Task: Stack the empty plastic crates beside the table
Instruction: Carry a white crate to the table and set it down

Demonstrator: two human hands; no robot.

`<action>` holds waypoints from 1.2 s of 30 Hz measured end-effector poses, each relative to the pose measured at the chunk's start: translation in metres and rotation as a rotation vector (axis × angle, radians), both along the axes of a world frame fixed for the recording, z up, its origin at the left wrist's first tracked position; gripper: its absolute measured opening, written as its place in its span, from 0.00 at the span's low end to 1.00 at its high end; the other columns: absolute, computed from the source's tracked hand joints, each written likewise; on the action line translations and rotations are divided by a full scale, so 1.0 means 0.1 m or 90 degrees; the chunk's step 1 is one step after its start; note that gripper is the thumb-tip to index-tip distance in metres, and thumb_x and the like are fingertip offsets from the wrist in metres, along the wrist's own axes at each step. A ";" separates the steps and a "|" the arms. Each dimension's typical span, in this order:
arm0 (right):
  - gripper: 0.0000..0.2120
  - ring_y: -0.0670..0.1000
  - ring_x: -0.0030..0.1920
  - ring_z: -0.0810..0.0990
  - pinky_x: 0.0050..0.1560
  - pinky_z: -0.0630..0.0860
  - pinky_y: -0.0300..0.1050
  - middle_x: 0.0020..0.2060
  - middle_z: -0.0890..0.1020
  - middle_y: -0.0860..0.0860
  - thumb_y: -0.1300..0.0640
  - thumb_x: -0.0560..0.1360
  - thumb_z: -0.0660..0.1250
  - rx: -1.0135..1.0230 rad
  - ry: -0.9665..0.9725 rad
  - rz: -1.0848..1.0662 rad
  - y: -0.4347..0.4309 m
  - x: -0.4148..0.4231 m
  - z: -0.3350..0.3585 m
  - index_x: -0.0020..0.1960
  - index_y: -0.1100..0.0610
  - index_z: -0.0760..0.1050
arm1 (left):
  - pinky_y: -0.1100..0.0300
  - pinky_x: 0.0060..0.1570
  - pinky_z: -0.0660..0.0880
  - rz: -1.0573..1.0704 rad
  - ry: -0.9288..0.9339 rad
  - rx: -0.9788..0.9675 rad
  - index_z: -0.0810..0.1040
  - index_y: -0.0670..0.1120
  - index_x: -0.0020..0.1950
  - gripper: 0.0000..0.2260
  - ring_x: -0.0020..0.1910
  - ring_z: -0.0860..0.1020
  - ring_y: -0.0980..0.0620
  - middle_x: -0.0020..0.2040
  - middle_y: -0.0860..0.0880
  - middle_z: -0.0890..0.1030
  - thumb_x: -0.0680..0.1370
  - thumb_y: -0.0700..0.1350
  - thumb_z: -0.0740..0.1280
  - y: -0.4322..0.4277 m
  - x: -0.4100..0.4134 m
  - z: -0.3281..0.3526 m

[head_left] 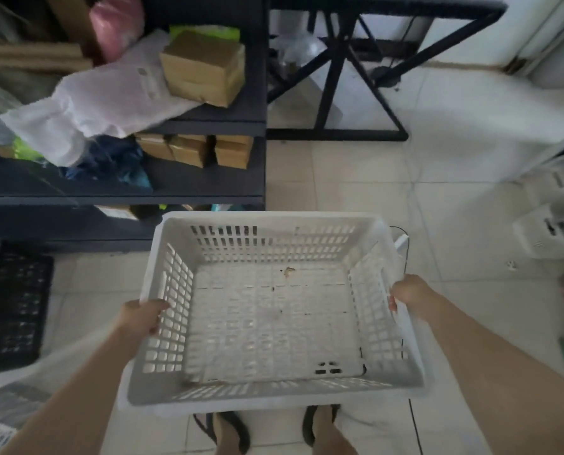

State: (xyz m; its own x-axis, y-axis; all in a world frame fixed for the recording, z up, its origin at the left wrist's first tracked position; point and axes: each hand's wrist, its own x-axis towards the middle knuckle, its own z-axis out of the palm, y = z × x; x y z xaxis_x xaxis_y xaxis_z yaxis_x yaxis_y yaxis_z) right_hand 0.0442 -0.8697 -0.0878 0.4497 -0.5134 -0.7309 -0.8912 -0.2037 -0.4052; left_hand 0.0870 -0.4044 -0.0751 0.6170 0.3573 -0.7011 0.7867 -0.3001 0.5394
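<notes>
You will find no text, label, brand, number or sign that can be read here: the white crate (274, 310) you hold carries no marking that shows, the brown cardboard boxes (203, 68) on the shelf (208, 121) have plain faces toward you, and the pale boxes (549, 224) at the right edge of the floor show only dark handle slots, with anything printed on them too blurred to make out
</notes>
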 end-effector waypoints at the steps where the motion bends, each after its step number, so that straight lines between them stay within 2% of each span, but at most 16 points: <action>1: 0.09 0.56 0.28 0.71 0.27 0.70 0.44 0.32 0.73 0.60 0.71 0.75 0.56 -0.008 0.007 -0.017 -0.25 -0.08 0.03 0.38 0.65 0.71 | 0.58 0.31 0.63 -0.020 -0.010 -0.001 0.70 0.41 0.30 0.13 0.27 0.64 0.49 0.27 0.44 0.68 0.72 0.37 0.69 -0.27 0.01 0.02; 4: 0.05 0.56 0.27 0.71 0.26 0.70 0.43 0.31 0.74 0.61 0.71 0.75 0.55 -0.026 0.014 -0.051 -0.96 -0.20 0.14 0.44 0.67 0.69 | 0.59 0.31 0.63 -0.063 -0.027 -0.004 0.69 0.41 0.29 0.13 0.27 0.64 0.49 0.27 0.44 0.68 0.73 0.37 0.68 -1.05 0.10 0.09; 7: 0.04 0.56 0.28 0.71 0.30 0.69 0.47 0.29 0.74 0.61 0.72 0.75 0.54 -0.055 0.023 -0.075 -1.52 -0.24 0.26 0.44 0.66 0.64 | 0.59 0.33 0.64 -0.088 -0.038 0.006 0.70 0.39 0.31 0.11 0.27 0.65 0.48 0.28 0.43 0.69 0.73 0.38 0.68 -1.67 0.30 0.16; 10: 0.09 0.57 0.28 0.72 0.35 0.70 0.50 0.25 0.75 0.60 0.72 0.74 0.55 -0.081 0.015 -0.106 -1.98 -0.21 0.32 0.36 0.69 0.69 | 0.57 0.33 0.66 -0.116 -0.045 0.017 0.70 0.40 0.30 0.12 0.27 0.67 0.47 0.27 0.42 0.70 0.72 0.39 0.68 -2.18 0.59 0.22; 12: 0.14 0.57 0.27 0.72 0.34 0.71 0.47 0.21 0.74 0.59 0.72 0.73 0.55 -0.098 0.013 -0.113 -2.21 -0.14 0.35 0.30 0.68 0.71 | 0.57 0.34 0.66 -0.128 -0.060 0.014 0.70 0.40 0.30 0.12 0.27 0.67 0.47 0.27 0.42 0.70 0.72 0.40 0.68 -2.46 0.81 0.22; 15: 0.14 0.57 0.27 0.71 0.34 0.70 0.47 0.23 0.74 0.59 0.72 0.73 0.55 -0.097 -0.008 -0.139 -2.48 0.08 0.36 0.29 0.67 0.70 | 0.56 0.34 0.67 -0.155 -0.069 0.006 0.70 0.40 0.31 0.11 0.27 0.67 0.47 0.27 0.42 0.69 0.71 0.39 0.68 -2.79 1.22 0.20; 19: 0.13 0.57 0.27 0.69 0.32 0.67 0.48 0.29 0.73 0.61 0.71 0.75 0.55 -0.082 -0.051 -0.198 -2.82 0.59 0.32 0.32 0.65 0.65 | 0.53 0.38 0.69 -0.182 -0.071 0.015 0.68 0.40 0.30 0.13 0.29 0.69 0.46 0.28 0.41 0.70 0.71 0.42 0.68 -3.15 1.91 0.14; 23: 0.08 0.57 0.28 0.71 0.37 0.69 0.50 0.28 0.74 0.61 0.72 0.74 0.54 -0.076 -0.071 -0.228 -3.17 1.23 0.21 0.40 0.67 0.70 | 0.51 0.40 0.73 -0.207 -0.073 0.021 0.70 0.40 0.30 0.13 0.28 0.71 0.45 0.26 0.42 0.72 0.69 0.44 0.69 -3.46 2.66 0.08; 25: 0.07 0.57 0.27 0.71 0.34 0.69 0.49 0.27 0.74 0.61 0.71 0.74 0.55 -0.090 -0.068 -0.225 -3.32 1.52 0.18 0.44 0.68 0.72 | 0.52 0.39 0.73 -0.207 -0.077 0.021 0.70 0.41 0.29 0.12 0.28 0.71 0.46 0.26 0.43 0.72 0.69 0.44 0.68 -3.63 2.97 0.10; 29: 0.07 0.56 0.31 0.72 0.35 0.70 0.44 0.34 0.76 0.61 0.70 0.74 0.57 -0.090 -0.083 -0.228 -3.60 2.11 0.23 0.41 0.67 0.74 | 0.53 0.38 0.71 -0.174 -0.072 0.014 0.71 0.42 0.31 0.10 0.29 0.70 0.46 0.29 0.42 0.72 0.71 0.43 0.68 -3.96 3.48 0.14; 32: 0.06 0.54 0.33 0.73 0.32 0.68 0.40 0.33 0.75 0.56 0.70 0.73 0.58 -0.088 -0.080 -0.190 -3.84 2.62 0.21 0.44 0.65 0.74 | 0.57 0.35 0.70 -0.165 -0.079 0.016 0.71 0.42 0.31 0.11 0.30 0.71 0.48 0.29 0.43 0.72 0.72 0.41 0.66 -4.24 3.88 0.06; 34: 0.07 0.56 0.36 0.74 0.33 0.68 0.40 0.33 0.75 0.56 0.70 0.74 0.58 -0.083 -0.083 -0.160 -4.05 3.02 0.11 0.42 0.64 0.74 | 0.58 0.33 0.69 -0.148 -0.080 0.023 0.71 0.42 0.30 0.11 0.29 0.71 0.48 0.29 0.43 0.72 0.72 0.40 0.66 -4.41 4.17 -0.06; 36: 0.07 0.55 0.34 0.74 0.32 0.68 0.40 0.35 0.76 0.58 0.69 0.74 0.58 -0.082 -0.073 -0.134 -4.24 3.42 -0.01 0.44 0.63 0.73 | 0.57 0.34 0.70 -0.126 -0.078 0.039 0.74 0.39 0.33 0.08 0.29 0.71 0.48 0.29 0.44 0.72 0.72 0.41 0.66 -4.53 4.41 -0.21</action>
State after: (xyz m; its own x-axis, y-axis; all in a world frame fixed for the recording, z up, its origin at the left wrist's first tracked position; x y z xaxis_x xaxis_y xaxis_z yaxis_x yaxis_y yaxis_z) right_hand 0.3864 -1.2934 -0.0888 0.3993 -0.6901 -0.6036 -0.8689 -0.0748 -0.4893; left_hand 0.5280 -0.8577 -0.0965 0.7580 0.2601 -0.5981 0.6395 -0.4767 0.6032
